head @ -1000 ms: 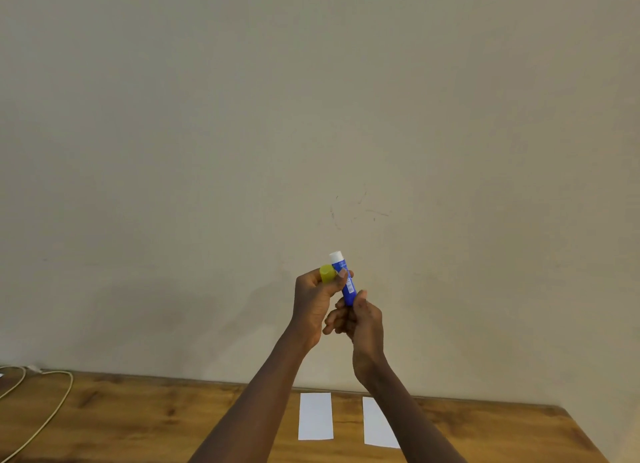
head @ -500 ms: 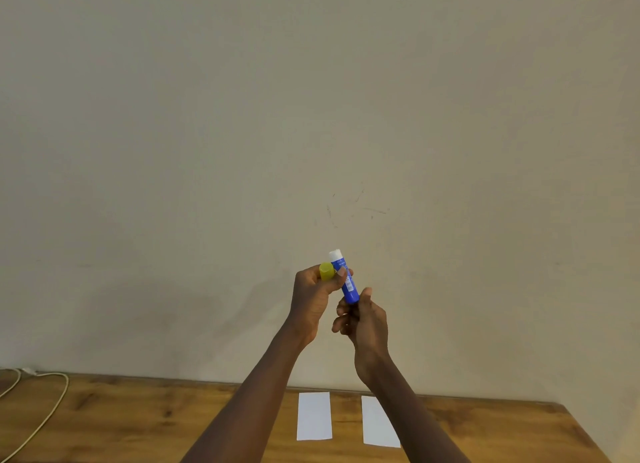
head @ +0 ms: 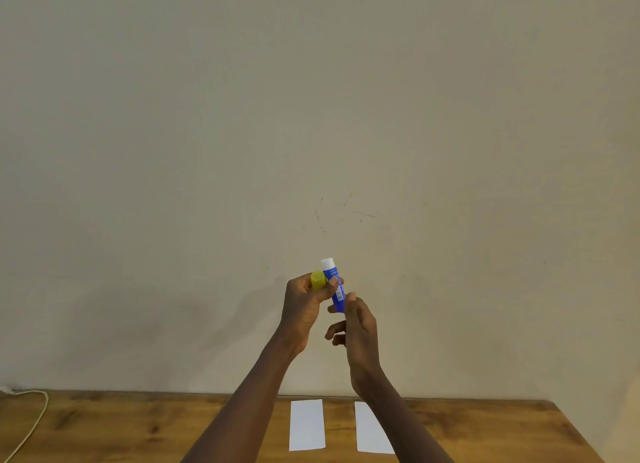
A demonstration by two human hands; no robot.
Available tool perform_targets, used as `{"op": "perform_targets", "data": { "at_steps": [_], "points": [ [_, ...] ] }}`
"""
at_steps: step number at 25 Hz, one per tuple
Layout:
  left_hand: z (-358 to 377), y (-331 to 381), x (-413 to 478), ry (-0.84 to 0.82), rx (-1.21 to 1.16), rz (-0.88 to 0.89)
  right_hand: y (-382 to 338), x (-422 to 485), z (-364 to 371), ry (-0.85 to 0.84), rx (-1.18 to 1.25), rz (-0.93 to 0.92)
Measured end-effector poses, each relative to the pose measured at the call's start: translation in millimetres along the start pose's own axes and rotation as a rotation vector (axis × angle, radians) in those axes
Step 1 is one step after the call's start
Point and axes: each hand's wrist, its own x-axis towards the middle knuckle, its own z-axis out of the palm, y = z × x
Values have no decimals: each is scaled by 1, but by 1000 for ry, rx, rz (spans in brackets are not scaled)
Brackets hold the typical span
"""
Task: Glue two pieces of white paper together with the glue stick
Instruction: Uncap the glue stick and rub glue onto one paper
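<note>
Gripping uncapped glue stick (head: 336, 291), fingers (head: 333, 282) wrapped.

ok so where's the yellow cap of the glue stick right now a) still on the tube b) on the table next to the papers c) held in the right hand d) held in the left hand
d, the yellow cap sits in the left hand beside the blue glue stick, whose white tip is bare; the right hand pinches the tube's lower end.

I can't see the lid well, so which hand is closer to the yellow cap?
Left. The left hand holds the yellow cap in its fingers; the right hand sits lower, to the cap's right, at the glue stick's base.
</note>
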Motion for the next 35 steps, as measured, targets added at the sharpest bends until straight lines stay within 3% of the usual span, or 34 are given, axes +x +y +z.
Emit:
{"op": "perform_targets", "data": {
  "at_steps": [3, 9, 13, 18, 23, 35],
  "points": [
    [2, 2, 1, -33, 3, 11, 2, 0, 0, 34, -59, -78],
    [-2, 0, 0, -52, 3, 14, 0, -1, -1, -66, 130, 124],
    [-3, -2, -2, -14, 18, -2, 1, -2, -1, 21, -18, 17],
    [-1, -4, -7, -7, 13, 5, 1, -5, 0, -22, 61, 140],
    [1, -1, -7, -7, 36, 7, 1, -6, -2, 31, -10, 43],
    [4, 1, -8, -12, 38, 10, 0, -9, -1, 5, 33, 67]
  ]
}}
